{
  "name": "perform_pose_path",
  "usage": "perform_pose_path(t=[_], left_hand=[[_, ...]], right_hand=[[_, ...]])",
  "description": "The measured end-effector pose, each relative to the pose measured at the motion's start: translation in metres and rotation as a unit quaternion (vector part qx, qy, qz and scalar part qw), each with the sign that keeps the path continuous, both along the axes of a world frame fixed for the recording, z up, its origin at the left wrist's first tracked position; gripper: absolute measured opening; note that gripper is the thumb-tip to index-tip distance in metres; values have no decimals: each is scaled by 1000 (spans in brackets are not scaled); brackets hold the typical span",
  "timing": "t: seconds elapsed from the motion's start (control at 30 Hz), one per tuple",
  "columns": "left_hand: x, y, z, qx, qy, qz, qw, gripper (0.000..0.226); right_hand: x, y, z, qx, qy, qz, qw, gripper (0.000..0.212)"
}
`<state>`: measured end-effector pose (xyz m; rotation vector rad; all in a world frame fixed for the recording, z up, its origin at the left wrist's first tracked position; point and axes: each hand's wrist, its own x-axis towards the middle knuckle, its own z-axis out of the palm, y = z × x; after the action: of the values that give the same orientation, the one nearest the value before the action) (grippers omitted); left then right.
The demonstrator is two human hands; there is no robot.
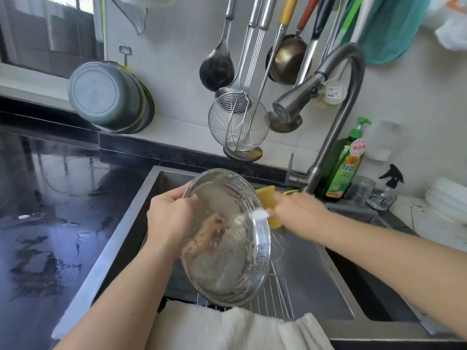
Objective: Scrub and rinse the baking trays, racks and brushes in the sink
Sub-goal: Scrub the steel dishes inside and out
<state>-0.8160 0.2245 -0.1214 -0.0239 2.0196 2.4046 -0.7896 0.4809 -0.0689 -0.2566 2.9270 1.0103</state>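
Holding a round steel tray [225,238] tilted over the sink [131,223], hollow side facing the camera, foam streaking its rim. Gripping the tray's edge at 10 o'clock with the left hand [169,218], thumb curled over the lip, fingers going behind. Clasping a yellow sponge [267,198] in the right hand [298,210], at 2 o'clock of the tray, pressing it against the tray's outer side; hand blurring, finger positions not readable in detail. Lying under the tray, a wire rack [275,296], showing at 5 o'clock, resting in the basin. Draping over the sink's near edge at 6 o'clock, a white towel [227,329]. Arching over the sink from 2 o'clock, a steel faucet [326,102], no water showing at its head. Standing beside the faucet base at 3 o'clock, a green soap bottle [343,168]. Hanging on the wall at 12 o'clock, a wire skimmer [237,122] among ladles. Leaning against the wall at 10 o'clock, stacked metal basins [108,97]. Gleaming wet at 9 o'clock, a dark countertop [50,198].
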Motion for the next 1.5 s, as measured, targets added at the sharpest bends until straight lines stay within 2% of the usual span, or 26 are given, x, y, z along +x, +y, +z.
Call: perform_pose_path(t=[0.03,0.1,0.23,0.33,0.4,0.43,0.47,0.57,0.6,0.7,0.73,0.77,0.87,0.9,0.97,1.03,1.1,1.2,1.23,1.3,1.37,1.43,1.5], left_hand=[[1,1,-1,-2,2,-10,1000,40],[1,0,-2,-3,5,-19,1000,40],[-4,-6,-1,14,15,5,1000,40],[-5,-4,-1,22,27,25,999,39],[-3,-1,-2,20,26,28,999,37],[-2,0,-1,20,30,29,999,36],[-1,0,0,23,35,34,999,37],[0,-3,4,53,59,65,995,39],[1,-3,4,58,69,70,993,38],[2,-2,1,48,78,79,993,38],[2,-1,1,47,77,81,993,38],[2,-1,0,54,80,84,992,38],[3,-1,3,85,93,94,988,41],[3,0,4,86,98,95,987,42],[3,1,3,69,110,93,987,43],[3,1,0,47,111,91,988,45],[1,0,-2,52,102,100,988,44],[3,-1,2,91,104,115,984,45],[4,0,3,103,105,117,982,46],[5,0,4,116,101,120,981,45],[2,0,1,128,83,129,980,43],[-2,-2,-2,145,54,145,977,40],[-2,-3,-2,145,55,148,977,41]], right_hand=[[-10,-3,10,9,45,12,999,36],[-22,-7,19,41,73,45,995,42],[2,-8,-7,58,12,38,998,36],[34,-9,-47,-44,-66,-23,997,45],[47,-22,-59,-135,-163,-70,975,42],[46,-23,-56,-167,-180,-83,966,39],[41,-22,-52,-180,-163,-101,965,37],[32,-11,-33,-148,-39,-113,982,36],[35,-15,-33,-157,-41,-117,980,37],[59,-50,-50,-255,-195,-106,941,33],[62,-57,-53,-281,-217,-104,929,32],[56,-55,-54,-270,-200,-102,936,31],[37,-34,-45,-201,-43,-156,966,29],[37,-34,-45,-199,-33,-165,965,29],[45,-52,-48,-251,-120,-154,948,26],[53,-69,-45,-313,-216,-136,915,26],[41,-56,-39,-284,-174,-145,931,26],[34,-34,-40,-227,3,-200,953,30],[39,-40,-45,-228,6,-201,953,31],[55,-68,-53,-307,-68,-178,933,24],[69,-96,-54,-435,-135,-117,882,29],[64,-100,-47,-502,-144,-94,848,34],[55,-85,-40,-444,-123,-112,880,34]])
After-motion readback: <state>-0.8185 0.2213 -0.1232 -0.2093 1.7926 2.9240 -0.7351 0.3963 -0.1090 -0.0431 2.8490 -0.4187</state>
